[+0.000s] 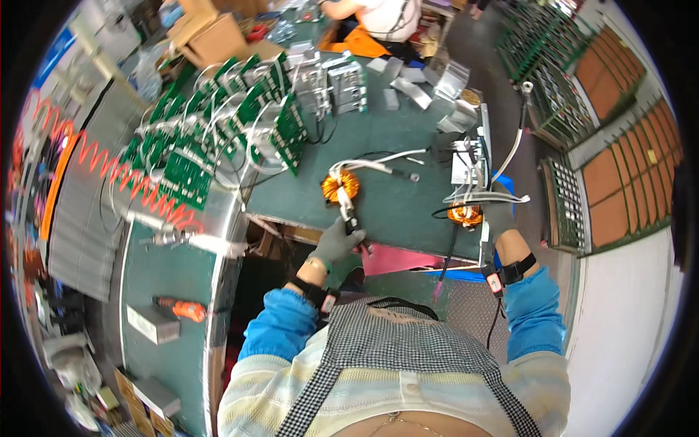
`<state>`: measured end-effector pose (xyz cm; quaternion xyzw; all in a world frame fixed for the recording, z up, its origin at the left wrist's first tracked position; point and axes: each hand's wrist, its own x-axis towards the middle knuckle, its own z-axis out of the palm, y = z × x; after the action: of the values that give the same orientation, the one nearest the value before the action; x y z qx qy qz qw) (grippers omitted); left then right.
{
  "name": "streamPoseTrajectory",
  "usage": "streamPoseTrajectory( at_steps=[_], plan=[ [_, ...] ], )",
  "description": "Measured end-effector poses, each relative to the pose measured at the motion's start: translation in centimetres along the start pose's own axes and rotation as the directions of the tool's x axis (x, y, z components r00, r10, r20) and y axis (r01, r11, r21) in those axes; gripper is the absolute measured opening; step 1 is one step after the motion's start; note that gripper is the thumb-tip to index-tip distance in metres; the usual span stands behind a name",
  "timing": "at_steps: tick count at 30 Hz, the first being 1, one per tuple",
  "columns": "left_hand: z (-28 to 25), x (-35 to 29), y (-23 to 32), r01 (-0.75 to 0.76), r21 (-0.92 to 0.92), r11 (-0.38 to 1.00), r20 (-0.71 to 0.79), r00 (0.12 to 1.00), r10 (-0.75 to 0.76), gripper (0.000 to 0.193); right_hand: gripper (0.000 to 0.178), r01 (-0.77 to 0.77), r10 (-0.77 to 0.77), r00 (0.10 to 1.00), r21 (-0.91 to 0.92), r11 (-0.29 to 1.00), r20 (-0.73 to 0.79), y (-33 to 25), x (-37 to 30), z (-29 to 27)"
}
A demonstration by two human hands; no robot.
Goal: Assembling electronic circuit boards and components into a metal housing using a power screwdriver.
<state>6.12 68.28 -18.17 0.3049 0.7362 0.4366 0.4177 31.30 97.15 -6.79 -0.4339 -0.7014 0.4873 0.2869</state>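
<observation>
Near the bench's front edge, my left hand [338,242], in a grey glove, is closed around the black-sleeved lead [349,217] of a copper-wound toroidal coil [340,187]. That coil lies on the green bench top, and its white leads [378,164] stretch off to the right. At the right edge, my gloved right hand [499,216] is beside a second copper coil [464,213] and several white cables [488,197]. Its fingers are partly hidden, so what it grips cannot be made out. Just beyond stands a silvery metal assembly [466,162] with wires.
Green circuit-board assemblies [277,131] crowd the left of the bench, with loose metal blocks [411,91] at the back. A red coiled hose [109,167] hangs at left above an orange power tool [182,308]. Another person [386,18] sits across. Green racks [553,95] line the right.
</observation>
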Motion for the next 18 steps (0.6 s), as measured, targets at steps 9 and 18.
streamPoseTrajectory(
  at_steps=[9,18],
  plan=[
    [0.2,-9.8,-8.7,0.092,0.148,0.985,-0.233,0.971,-0.055,0.056,0.037,0.029,-0.031,0.986,0.014,0.999,0.164,-1.2,-1.0,-2.2],
    [-1.0,-33.9,-19.1,0.587,-0.095,0.804,-0.65,0.575,-0.497,0.045,0.058,0.006,-0.038,0.948,0.102,0.995,0.317,6.8,8.7,-4.2]
  ],
)
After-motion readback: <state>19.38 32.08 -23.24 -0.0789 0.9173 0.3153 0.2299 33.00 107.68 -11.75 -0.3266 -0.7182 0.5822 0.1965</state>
